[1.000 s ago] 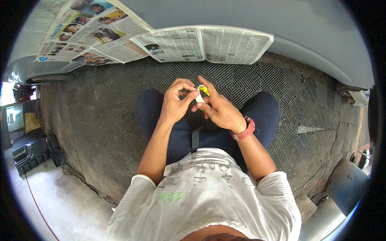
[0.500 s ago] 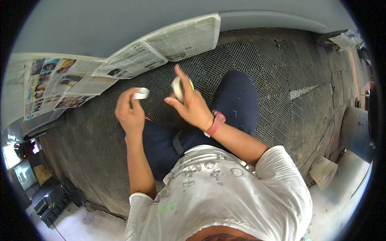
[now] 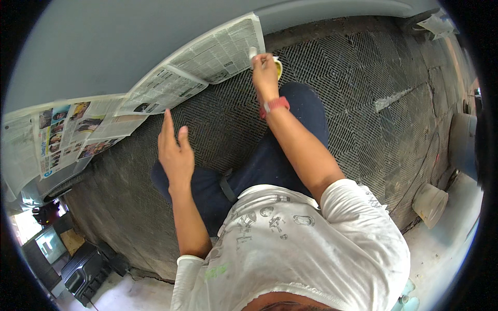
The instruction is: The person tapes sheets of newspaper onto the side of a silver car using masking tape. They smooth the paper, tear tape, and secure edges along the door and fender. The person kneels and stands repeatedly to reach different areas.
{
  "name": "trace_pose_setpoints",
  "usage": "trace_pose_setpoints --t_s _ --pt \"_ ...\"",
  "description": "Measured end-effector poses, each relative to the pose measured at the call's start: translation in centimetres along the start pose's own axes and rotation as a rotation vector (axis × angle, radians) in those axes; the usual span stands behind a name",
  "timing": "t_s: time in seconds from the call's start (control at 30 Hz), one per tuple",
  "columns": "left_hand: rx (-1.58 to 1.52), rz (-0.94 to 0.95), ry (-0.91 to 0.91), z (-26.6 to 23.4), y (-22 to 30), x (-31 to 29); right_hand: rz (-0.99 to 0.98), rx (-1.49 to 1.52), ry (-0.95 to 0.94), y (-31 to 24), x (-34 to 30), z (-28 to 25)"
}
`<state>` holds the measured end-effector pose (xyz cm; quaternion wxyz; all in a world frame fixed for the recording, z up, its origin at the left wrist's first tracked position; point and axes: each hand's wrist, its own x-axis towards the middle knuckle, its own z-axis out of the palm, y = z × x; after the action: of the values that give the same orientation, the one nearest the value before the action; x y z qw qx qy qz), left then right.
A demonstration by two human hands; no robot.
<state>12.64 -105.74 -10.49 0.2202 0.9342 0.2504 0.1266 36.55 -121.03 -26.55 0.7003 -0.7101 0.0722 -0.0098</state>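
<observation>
My right hand is held out over the far right corner of the newspaper sheets, its fingers curled. A roll of masking tape hangs at those fingers on their right side. A short pale piece of tape shows at the fingertips, against the paper; whether it is stuck there I cannot tell. My left hand is open over my left knee, fingers stretched and thumb apart, with nothing in it. The newspaper lines the lower part of a smooth grey panel, pale tape along its upper edge.
Dark ridged matting covers the floor, and my bent legs rest on it. A whitish tub stands at right beside a grey cylindrical container. A black case lies at lower left.
My right hand has reached forward with the tape roll to the newspaper's right corner. The tape piece earlier in my left hand is gone from it, and that hand's fingers have straightened.
</observation>
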Motion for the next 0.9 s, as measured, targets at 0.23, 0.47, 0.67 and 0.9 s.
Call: trace_pose_setpoints --t_s 0.23,0.47,0.67,0.9 --pt "0.145 -0.181 0.022 -3.0 -6.3 -4.0 0.144 -0.045 0.101 3.7 7.6 -0.2" --pt "0.210 -0.205 0.058 -2.0 -10.7 -6.9 0.121 -0.090 0.043 4.1 10.2 0.3" --pt "0.307 -0.164 0.079 -1.8 -11.1 -7.4 0.073 -0.134 -0.030 5.8 12.3 0.4" --pt "0.304 -0.171 0.084 -1.7 -11.3 -7.9 0.313 0.008 -0.062 7.1 13.4 -0.1"
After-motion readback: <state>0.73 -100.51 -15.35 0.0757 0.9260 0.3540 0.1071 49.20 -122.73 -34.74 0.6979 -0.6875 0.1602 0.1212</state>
